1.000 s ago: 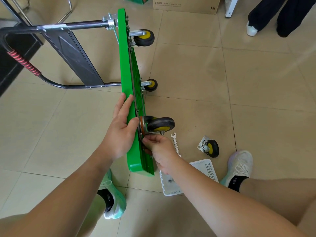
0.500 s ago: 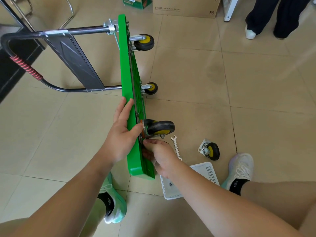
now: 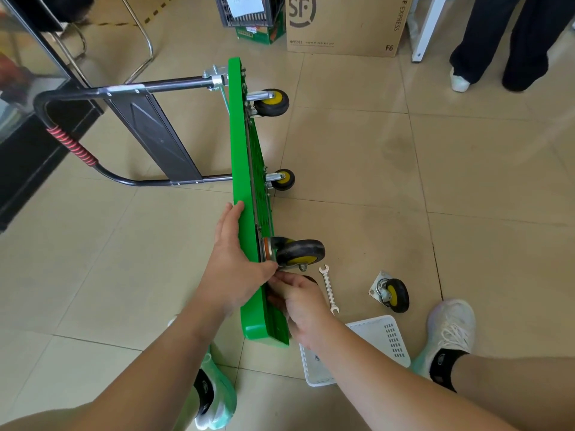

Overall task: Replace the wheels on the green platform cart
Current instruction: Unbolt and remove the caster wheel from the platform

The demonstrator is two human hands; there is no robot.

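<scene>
Handle (image 3: 71, 141): sticks out to the left, far from the hands.
Left hand (image 3: 236, 269): fingers straight and flat on the cart's top side, thumb over the edge. It props the cart up.
Cart (image 3: 245, 188): stands on its long edge on the floor, between the person's feet, with its underside facing right.
Wheel (image 3: 300, 251): a big black one. Its plate sits against the cart's underside, just above the right hand.
Right hand (image 3: 301, 303): fingers curled in under the plate. I cannot tell if they pinch anything, because that part is hidden.
Wrench (image 3: 328, 287): on the floor just right of that hand, with nobody touching it.
Loose wheel (image 3: 393, 293): lies on the floor near the white basket (image 3: 382, 334).
What could go wrong: if the left hand slips, the cart could tip over. If the plate is not tight yet, the wheel could drop and a small part could roll away.
</scene>
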